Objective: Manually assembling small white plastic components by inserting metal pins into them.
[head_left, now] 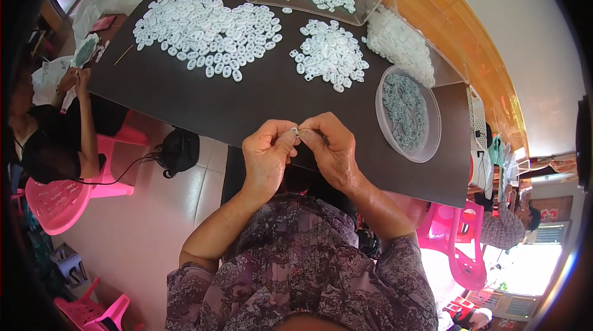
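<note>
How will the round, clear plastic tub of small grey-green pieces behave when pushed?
The tub looks broad and shallow, so it would probably slide rather than tip. Its see-through wall seems thin and may flex. The grey-green pieces lie heaped, so they could shift.

Smooth satin tabletop [216, 99], smooth plastic-looking pieces [213, 31] far left, clear glossy plastic tub [433, 124] right, matt cloth shirt [296, 257] near

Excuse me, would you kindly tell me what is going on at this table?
The person holds a small pale piece between the fingertips of the left hand and right hand, at the table's near edge. Beyond lie a large pile and a small pile of white pieces, with more in a clear tray. A round tub of grey-green bits stands to the right.
</note>
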Available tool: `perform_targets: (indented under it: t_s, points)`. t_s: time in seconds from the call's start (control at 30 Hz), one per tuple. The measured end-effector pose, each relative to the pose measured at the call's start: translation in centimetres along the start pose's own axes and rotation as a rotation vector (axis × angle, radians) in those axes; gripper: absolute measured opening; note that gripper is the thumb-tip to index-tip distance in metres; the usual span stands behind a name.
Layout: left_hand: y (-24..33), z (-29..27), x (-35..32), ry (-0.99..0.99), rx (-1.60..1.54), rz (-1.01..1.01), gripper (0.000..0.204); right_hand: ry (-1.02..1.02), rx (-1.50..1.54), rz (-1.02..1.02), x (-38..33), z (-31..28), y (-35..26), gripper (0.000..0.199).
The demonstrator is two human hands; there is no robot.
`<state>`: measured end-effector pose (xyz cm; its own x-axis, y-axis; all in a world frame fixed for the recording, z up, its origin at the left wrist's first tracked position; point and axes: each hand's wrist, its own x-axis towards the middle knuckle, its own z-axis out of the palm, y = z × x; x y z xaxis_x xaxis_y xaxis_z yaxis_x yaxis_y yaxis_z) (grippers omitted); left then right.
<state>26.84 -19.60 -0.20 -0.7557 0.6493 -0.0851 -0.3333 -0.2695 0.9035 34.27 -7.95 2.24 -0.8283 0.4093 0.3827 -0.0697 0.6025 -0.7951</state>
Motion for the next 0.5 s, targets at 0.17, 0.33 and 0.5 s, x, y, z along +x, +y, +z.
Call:
perform_targets:
  t_s: [0.17, 0.33, 0.5]
  points:
    - [0.2, -0.8, 0.7, 0.009, -0.129, -0.076, 0.011, 0.043, 0.064, -0.033, 1.2, -3.9, -6.1, 0.013]
    - [1.0, -0.7, 1.2, -0.016, -0.144, -0.086, 0.011, -0.098, 0.529, -0.516, 4.6, -6.9, -9.5, 0.019]
    - [1.0, -0.9, 1.2, -0.002, -0.156, -0.08, 0.011, -0.036, 0.534, -0.378, 0.8, -17.0, -8.8, 0.015]
